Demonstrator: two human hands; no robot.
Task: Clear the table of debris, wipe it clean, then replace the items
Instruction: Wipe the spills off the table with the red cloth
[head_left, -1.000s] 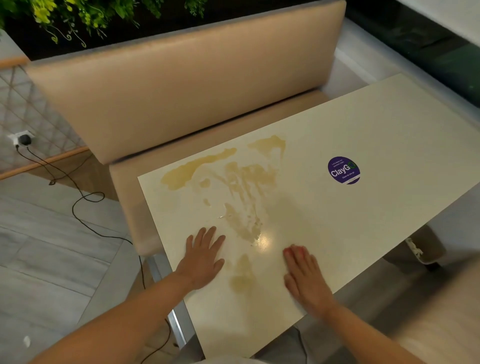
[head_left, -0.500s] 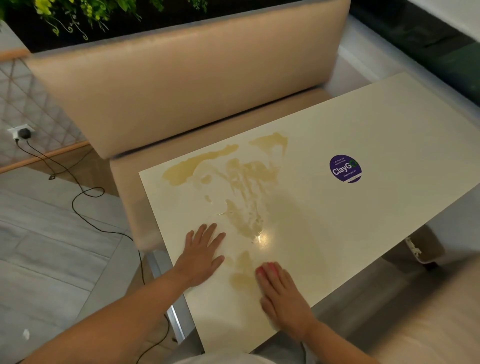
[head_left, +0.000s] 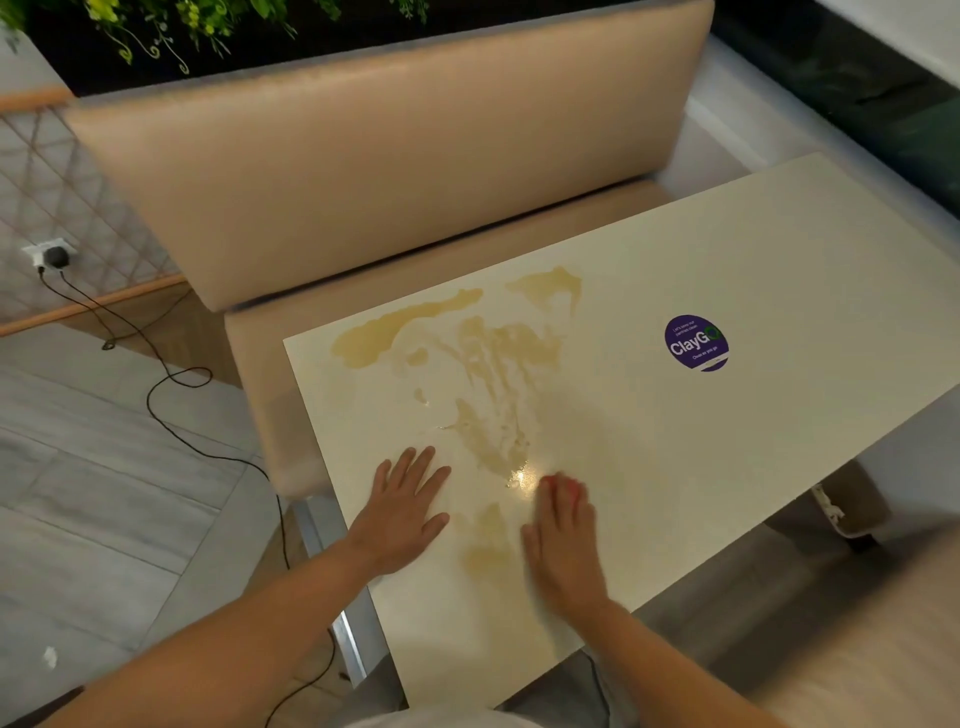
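Surface (head_left: 779, 270): a pale cream tabletop, long and narrow, set close against a padded bench.
Spill (head_left: 488, 374): yellowish-brown liquid smeared over the left end of the surface, thickest as a long puddle near the far left corner, thinner in streaks toward the near edge, with one more patch between the two hands.
Cloth (head_left: 563, 488): a small pink-red bit shows under the right fingertips, by a bright glint of wet; most of it is hidden and blurred.
Right hand (head_left: 563, 540): palm down on the cloth near the near edge, fingers straight and pressing, blurred with motion.
Left hand (head_left: 405, 512): flat on the surface near its left end, fingers spread and relaxed, holding nothing, just beside the spill.
Sticker (head_left: 696, 343): round, purple, reads "ClayGo", stuck around the middle of the surface, well apart from the hands.
Bench (head_left: 363, 171): tan seat and backrest along the far edge.
Cable (head_left: 171, 384): black, trailing over the grey floor from a wall plug at the left.
Plants (head_left: 208, 21): green leaves behind the backrest.
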